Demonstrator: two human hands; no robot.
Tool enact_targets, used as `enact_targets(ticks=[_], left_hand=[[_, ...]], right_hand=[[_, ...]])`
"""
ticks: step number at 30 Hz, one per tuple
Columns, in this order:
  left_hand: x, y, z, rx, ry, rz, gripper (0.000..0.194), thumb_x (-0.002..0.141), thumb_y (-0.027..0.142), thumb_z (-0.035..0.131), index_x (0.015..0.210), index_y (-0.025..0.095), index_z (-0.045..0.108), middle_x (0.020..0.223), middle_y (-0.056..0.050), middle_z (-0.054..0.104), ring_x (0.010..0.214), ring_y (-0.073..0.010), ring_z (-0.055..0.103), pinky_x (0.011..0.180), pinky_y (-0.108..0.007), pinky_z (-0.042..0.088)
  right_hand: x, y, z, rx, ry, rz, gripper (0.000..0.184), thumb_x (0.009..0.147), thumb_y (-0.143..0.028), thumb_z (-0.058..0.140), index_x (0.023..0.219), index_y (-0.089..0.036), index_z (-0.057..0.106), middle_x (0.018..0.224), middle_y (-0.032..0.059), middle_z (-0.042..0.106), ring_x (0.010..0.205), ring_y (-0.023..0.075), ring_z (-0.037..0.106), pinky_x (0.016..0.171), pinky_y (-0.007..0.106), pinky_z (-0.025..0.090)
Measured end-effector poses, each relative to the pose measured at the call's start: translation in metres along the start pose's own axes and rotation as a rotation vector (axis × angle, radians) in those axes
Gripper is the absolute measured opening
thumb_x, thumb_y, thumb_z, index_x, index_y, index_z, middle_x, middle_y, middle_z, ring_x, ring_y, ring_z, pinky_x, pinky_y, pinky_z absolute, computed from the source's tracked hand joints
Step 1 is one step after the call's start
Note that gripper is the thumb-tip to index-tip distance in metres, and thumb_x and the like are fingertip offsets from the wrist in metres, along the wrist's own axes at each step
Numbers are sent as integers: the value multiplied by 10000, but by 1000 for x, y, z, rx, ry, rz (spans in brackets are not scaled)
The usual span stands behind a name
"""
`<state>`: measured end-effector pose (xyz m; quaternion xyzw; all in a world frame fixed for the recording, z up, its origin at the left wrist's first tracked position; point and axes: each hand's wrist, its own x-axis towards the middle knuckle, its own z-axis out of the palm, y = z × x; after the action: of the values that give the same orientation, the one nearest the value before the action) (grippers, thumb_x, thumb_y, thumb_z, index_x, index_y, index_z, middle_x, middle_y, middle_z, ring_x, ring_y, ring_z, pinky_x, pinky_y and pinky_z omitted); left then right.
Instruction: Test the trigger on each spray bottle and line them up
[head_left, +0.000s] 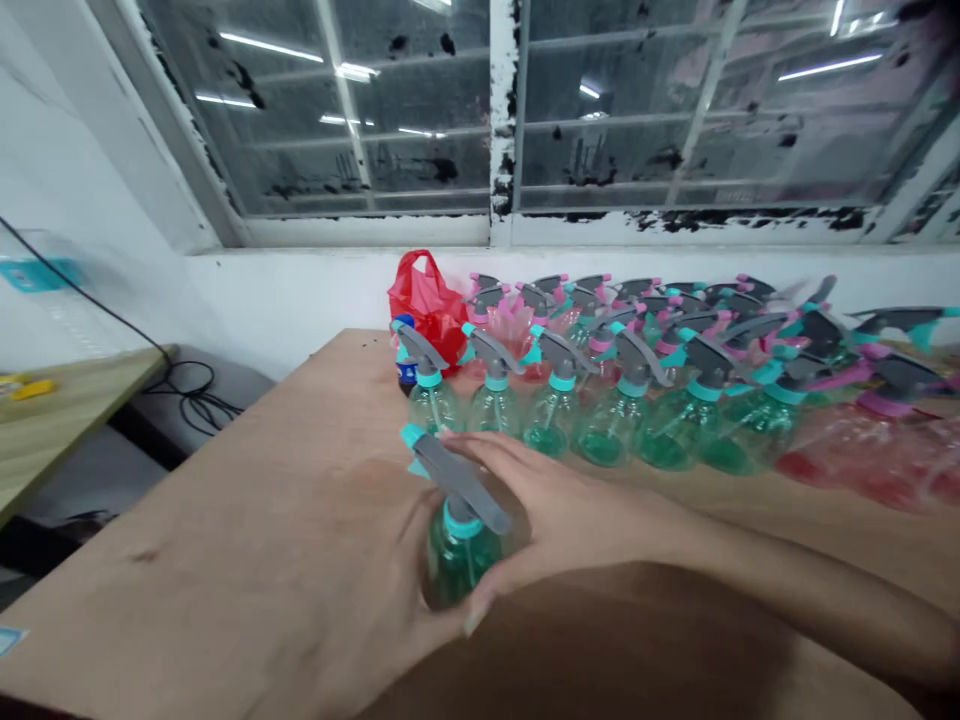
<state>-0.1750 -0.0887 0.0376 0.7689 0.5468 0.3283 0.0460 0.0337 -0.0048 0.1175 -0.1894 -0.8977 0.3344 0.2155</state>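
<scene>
A green spray bottle [469,560] with a grey trigger head and turquoise collar is between my two hands, near the middle of the table. My right hand [555,510] comes in from the right and curves around it, thumb in front and fingers behind. Blurred by motion, my left hand [397,610] wraps its left side, with the thumb across the front low down. The bottle's base is partly hidden by the hands. Just behind stands a row of similar green spray bottles [551,435].
Many pink and green spray bottles crowd the table's [247,530] back right, including a reddish bottle [885,450]. A red plastic bag [427,305] and a dark bottle with a blue label [406,370] sit at the back. Black cable [199,395] hangs between this table and another table [75,400].
</scene>
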Motion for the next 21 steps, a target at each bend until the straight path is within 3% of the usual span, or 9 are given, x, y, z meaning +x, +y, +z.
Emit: enact_targets(ticks=[2,6,8,10,13,17,21], left_hand=[[-2,-18,-12,-8,101,-9,695,788,514,691,1368,323,358,1304,-89,492,1188,-363,517,951,-557,470],[6,-50,-39,58,191,-31,477,819,565,648,1199,299,533,1143,-62,528,1071,-319,564,916,-506,487],[14,-64,-48,64,196,-67,445,822,548,652,1166,285,551,1100,-53,539,1032,-301,581,902,-489,490],[24,-76,-54,51,193,-108,436,811,537,658,1138,268,559,1090,-47,558,1034,-296,585,919,-480,472],[40,-95,-58,34,245,-146,481,797,526,654,1149,222,529,1115,-75,582,1070,-309,574,923,-480,460],[58,-117,-56,17,283,-170,598,771,557,658,1211,194,478,1201,-110,589,1112,-314,568,949,-489,444],[69,-132,-52,3,297,-182,581,785,563,648,1202,194,480,1211,-112,598,1140,-313,564,957,-486,439]], right_hand=[[9,-3,-11,-61,-32,5,878,682,-484,782,1443,-308,381,1503,79,396,1291,312,459,974,442,447],[38,-11,-34,-154,223,2,373,845,-418,646,1143,-195,637,1169,73,670,935,195,648,768,335,503],[57,-16,-44,-202,320,-14,286,857,-385,636,1042,-169,666,996,55,721,802,163,652,696,302,487],[77,-20,-51,-288,370,-14,296,864,-414,617,1020,-169,674,968,50,731,751,162,645,703,318,474],[107,-22,-52,-489,382,67,368,878,-435,577,1077,-137,661,1002,111,723,901,257,650,737,378,469],[141,-17,-39,-769,310,197,419,884,-444,559,1047,-70,656,904,193,699,858,332,656,653,405,474],[158,-10,-24,-800,286,236,371,893,-381,569,1021,-47,666,888,221,684,872,357,660,654,420,475]])
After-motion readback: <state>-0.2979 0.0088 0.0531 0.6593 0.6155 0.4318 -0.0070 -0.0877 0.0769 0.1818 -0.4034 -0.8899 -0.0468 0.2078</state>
